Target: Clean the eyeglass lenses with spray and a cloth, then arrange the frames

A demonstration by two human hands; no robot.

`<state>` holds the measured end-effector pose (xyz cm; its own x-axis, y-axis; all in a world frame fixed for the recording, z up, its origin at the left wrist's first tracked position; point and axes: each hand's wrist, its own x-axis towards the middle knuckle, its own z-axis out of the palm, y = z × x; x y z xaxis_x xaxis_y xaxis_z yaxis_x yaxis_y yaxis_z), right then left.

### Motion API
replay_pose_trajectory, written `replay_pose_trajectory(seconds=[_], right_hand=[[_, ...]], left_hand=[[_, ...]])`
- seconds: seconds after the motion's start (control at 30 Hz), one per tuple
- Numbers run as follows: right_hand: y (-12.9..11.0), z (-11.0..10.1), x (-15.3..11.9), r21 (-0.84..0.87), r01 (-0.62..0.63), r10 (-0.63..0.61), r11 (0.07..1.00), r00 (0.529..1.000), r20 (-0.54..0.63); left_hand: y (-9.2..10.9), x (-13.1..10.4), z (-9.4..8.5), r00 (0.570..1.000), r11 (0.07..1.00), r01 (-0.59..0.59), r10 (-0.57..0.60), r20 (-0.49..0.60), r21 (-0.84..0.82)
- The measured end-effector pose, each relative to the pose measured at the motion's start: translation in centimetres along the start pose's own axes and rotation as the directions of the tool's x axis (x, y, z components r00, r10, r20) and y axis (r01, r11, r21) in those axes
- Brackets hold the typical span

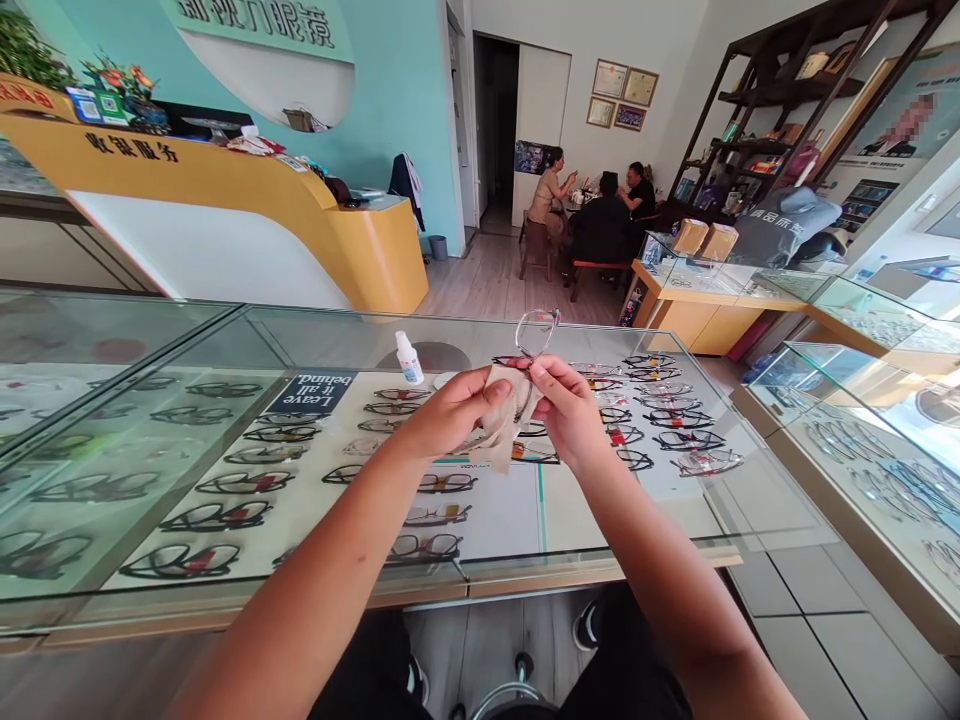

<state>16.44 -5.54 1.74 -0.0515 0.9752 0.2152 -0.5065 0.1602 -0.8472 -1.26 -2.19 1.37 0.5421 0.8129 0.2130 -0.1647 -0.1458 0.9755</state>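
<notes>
Above the glass display case, my two hands meet around a pair of eyeglasses [537, 332] with a thin frame; one lens rises upright beyond my fingers. My left hand [459, 408] is closed on a beige cleaning cloth [504, 432], which hangs down between the hands and covers part of the glasses. My right hand [564, 400] pinches the frame near the cloth, its thumb on top. A white spray bottle [409, 360] stands on the glass beyond my left hand.
Rows of eyeglasses [217, 515] lie inside the glass display case [510, 572] below my arms. Another glass case [870, 440] stands at the right. A yellow counter [375, 255] is across the aisle. Several people [600, 215] sit around a table at the back.
</notes>
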Motion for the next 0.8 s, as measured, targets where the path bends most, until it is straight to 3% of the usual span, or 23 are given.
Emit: replay_pose_trajectory(seconds=[0.1,0.2,0.3,0.4,0.53,0.63,0.7,0.8], right_hand=[[0.0,-0.4,0.2,-0.015,-0.018,0.018,1.0,1.0,0.003],[0.3,-0.2,0.2,0.024,-0.021,0.02,1.0,1.0,0.009],[0.9,0.4,0.1,0.045,0.014,-0.013,0.999,1.0,-0.02],[1.4,0.8,0.0,0.013,0.054,-0.054,0.998,0.997,-0.058],[1.4,0.8,0.0,-0.038,0.061,-0.062,0.997,0.998,-0.01],[0.9,0.5,0.0,-0.028,0.05,-0.049,0.998,0.999,0.021],[0.6,0.2,0.2,-0.012,0.04,-0.04,0.999,0.999,0.028],[0.2,-0.4,0.5,-0.011,0.015,-0.015,1.0,1.0,0.014]], left_hand=[[0.4,-0.1,-0.4,0.999,0.999,-0.022,0.02,0.045,0.047],[-0.1,0.1,0.6,0.999,1.0,-0.023,0.022,0.031,0.015],[-1.1,0.3,2.3,0.988,0.996,-0.076,0.081,-0.131,0.042],[-1.7,0.4,4.1,0.934,0.983,-0.16,0.179,-0.31,0.085],[-1.8,0.4,5.0,0.885,0.966,-0.219,0.256,-0.388,0.138],[-1.6,0.5,4.1,0.922,0.976,-0.18,0.21,-0.324,0.118],[-1.6,0.5,3.1,0.964,0.989,-0.132,0.144,-0.224,0.069],[-1.4,0.5,1.7,0.991,0.995,-0.079,0.085,-0.102,0.065]])
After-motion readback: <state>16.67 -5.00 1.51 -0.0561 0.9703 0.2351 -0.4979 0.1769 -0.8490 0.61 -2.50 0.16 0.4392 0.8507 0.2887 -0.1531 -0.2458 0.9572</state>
